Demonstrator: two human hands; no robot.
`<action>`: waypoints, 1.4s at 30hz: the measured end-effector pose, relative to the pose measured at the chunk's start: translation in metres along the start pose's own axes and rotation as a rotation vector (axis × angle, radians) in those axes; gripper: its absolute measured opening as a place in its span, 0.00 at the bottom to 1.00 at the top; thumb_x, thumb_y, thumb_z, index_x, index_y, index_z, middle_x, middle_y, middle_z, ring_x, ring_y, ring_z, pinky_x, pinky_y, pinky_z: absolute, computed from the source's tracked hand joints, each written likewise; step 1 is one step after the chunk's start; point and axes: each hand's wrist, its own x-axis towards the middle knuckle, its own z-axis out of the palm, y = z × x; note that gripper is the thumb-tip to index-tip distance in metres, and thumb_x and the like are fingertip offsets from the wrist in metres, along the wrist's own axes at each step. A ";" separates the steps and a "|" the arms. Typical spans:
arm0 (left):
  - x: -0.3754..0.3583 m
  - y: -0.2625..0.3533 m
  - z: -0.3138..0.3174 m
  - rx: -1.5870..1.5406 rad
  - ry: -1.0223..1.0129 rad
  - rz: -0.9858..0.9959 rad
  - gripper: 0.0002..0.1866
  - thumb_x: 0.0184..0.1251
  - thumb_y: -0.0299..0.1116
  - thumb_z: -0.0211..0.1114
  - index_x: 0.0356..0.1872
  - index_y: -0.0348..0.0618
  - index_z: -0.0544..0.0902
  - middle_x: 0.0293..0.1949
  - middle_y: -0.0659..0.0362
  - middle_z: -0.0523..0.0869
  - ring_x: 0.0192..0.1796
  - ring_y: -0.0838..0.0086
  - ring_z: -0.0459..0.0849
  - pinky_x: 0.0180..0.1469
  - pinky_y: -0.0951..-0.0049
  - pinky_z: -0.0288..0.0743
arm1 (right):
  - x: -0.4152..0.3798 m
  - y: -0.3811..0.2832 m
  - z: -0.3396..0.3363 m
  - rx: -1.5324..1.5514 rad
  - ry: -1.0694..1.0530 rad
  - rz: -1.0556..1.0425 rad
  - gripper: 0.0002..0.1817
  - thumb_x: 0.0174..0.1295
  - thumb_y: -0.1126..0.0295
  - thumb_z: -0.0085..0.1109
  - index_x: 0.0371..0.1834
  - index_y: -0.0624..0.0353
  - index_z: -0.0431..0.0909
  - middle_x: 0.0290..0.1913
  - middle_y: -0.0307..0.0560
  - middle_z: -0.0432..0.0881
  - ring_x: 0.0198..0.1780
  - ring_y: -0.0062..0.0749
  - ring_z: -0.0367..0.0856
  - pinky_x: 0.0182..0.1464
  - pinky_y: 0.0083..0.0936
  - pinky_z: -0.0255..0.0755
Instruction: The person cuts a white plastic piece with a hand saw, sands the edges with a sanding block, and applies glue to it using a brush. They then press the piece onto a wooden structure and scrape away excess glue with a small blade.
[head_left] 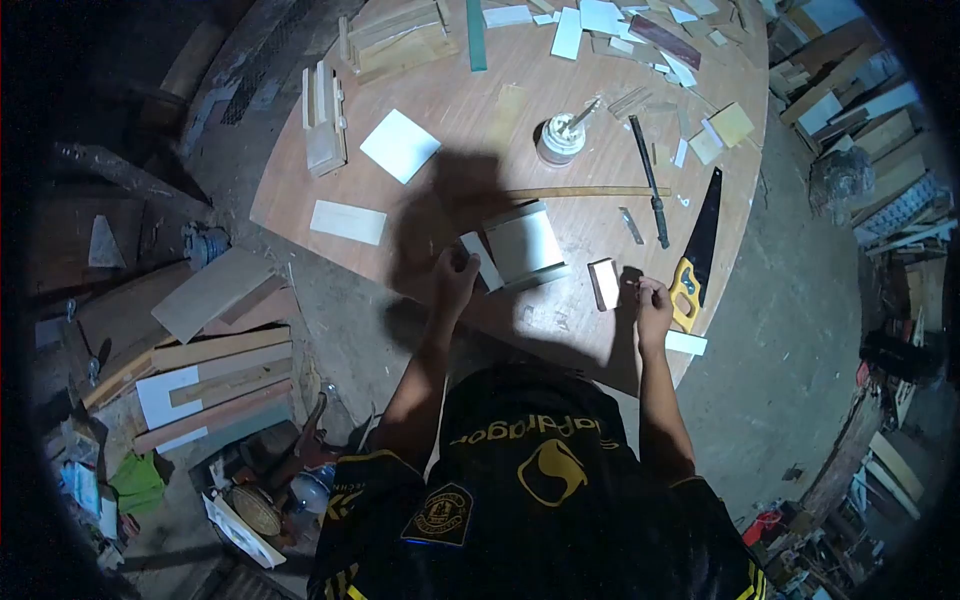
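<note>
My left hand (455, 278) is closed at the near-left side of a partly built pale wooden box (524, 245), gripping a narrow white strip (482, 262) beside it. My right hand (654, 304) is held in a pinch near the table's right edge; whatever lies between its fingertips is too small to make out. Just left of it lies a small wooden block (604, 285) with a pale top. To its right is a handsaw (687, 290) with a yellow handle and dark blade.
Behind the box stand a jar of white paste (561, 140) with a stick in it, a long wooden strip (590, 191), a dark rod (650, 185) and a small metal blade (631, 225). White panels (400, 146), wooden assemblies (325, 120) and offcuts lie around. Boards (215, 380) crowd the floor left.
</note>
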 end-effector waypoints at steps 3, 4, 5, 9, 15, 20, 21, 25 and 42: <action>0.005 -0.027 0.013 0.053 0.037 0.017 0.17 0.60 0.41 0.67 0.37 0.34 0.78 0.31 0.50 0.84 0.35 0.63 0.84 0.41 0.65 0.76 | -0.004 0.001 -0.010 0.006 -0.040 -0.001 0.08 0.67 0.73 0.54 0.43 0.65 0.80 0.39 0.42 0.83 0.42 0.24 0.78 0.48 0.21 0.71; 0.002 -0.014 0.009 0.049 0.043 0.017 0.17 0.60 0.41 0.67 0.37 0.34 0.78 0.31 0.50 0.84 0.35 0.63 0.84 0.41 0.65 0.76 | -0.005 -0.005 -0.010 -0.037 -0.061 0.012 0.08 0.67 0.72 0.54 0.43 0.64 0.80 0.39 0.42 0.83 0.42 0.24 0.78 0.47 0.21 0.71; -0.004 0.010 0.001 0.068 0.029 0.000 0.18 0.60 0.42 0.67 0.38 0.34 0.78 0.32 0.49 0.84 0.37 0.60 0.84 0.42 0.63 0.76 | -0.006 -0.013 -0.010 -0.083 -0.083 0.023 0.08 0.67 0.71 0.54 0.43 0.64 0.80 0.39 0.42 0.83 0.41 0.24 0.78 0.46 0.21 0.71; -0.001 0.002 0.008 0.100 0.030 -0.027 0.21 0.59 0.44 0.67 0.41 0.33 0.78 0.36 0.46 0.85 0.42 0.53 0.85 0.45 0.59 0.77 | -0.013 -0.080 0.024 -0.126 -0.322 -0.182 0.07 0.66 0.74 0.54 0.43 0.63 0.80 0.37 0.43 0.84 0.41 0.22 0.80 0.46 0.19 0.72; 0.003 0.010 0.010 0.245 0.004 -0.072 0.21 0.55 0.40 0.68 0.44 0.34 0.78 0.37 0.41 0.85 0.44 0.47 0.85 0.46 0.55 0.78 | -0.012 -0.109 0.087 0.022 -0.627 -0.080 0.06 0.66 0.76 0.55 0.44 0.62 0.79 0.36 0.40 0.84 0.40 0.19 0.80 0.44 0.18 0.72; 0.000 0.024 0.013 0.281 0.060 0.004 0.21 0.54 0.41 0.68 0.43 0.35 0.78 0.36 0.41 0.85 0.42 0.46 0.84 0.46 0.53 0.77 | -0.005 -0.098 0.088 0.070 -0.647 -0.070 0.07 0.69 0.74 0.54 0.45 0.64 0.78 0.33 0.36 0.80 0.36 0.17 0.77 0.41 0.15 0.72; 0.002 0.023 0.015 0.330 0.066 0.019 0.22 0.54 0.42 0.68 0.43 0.35 0.78 0.35 0.41 0.85 0.41 0.46 0.85 0.45 0.52 0.77 | -0.002 -0.096 0.085 0.055 -0.629 -0.079 0.07 0.69 0.74 0.54 0.45 0.64 0.78 0.33 0.36 0.80 0.36 0.17 0.76 0.41 0.16 0.72; 0.004 0.016 0.021 0.345 -0.012 -0.018 0.21 0.55 0.42 0.68 0.41 0.35 0.77 0.34 0.42 0.85 0.41 0.46 0.85 0.45 0.52 0.77 | 0.009 -0.085 0.074 -0.003 -0.573 -0.112 0.06 0.68 0.74 0.54 0.43 0.63 0.79 0.33 0.36 0.81 0.36 0.17 0.76 0.42 0.15 0.70; 0.005 0.011 0.030 0.431 0.006 0.031 0.16 0.55 0.38 0.68 0.36 0.37 0.75 0.31 0.43 0.84 0.38 0.44 0.83 0.41 0.49 0.76 | 0.017 -0.078 0.066 -0.014 -0.510 -0.022 0.07 0.70 0.72 0.52 0.43 0.64 0.79 0.33 0.37 0.82 0.38 0.17 0.77 0.46 0.16 0.69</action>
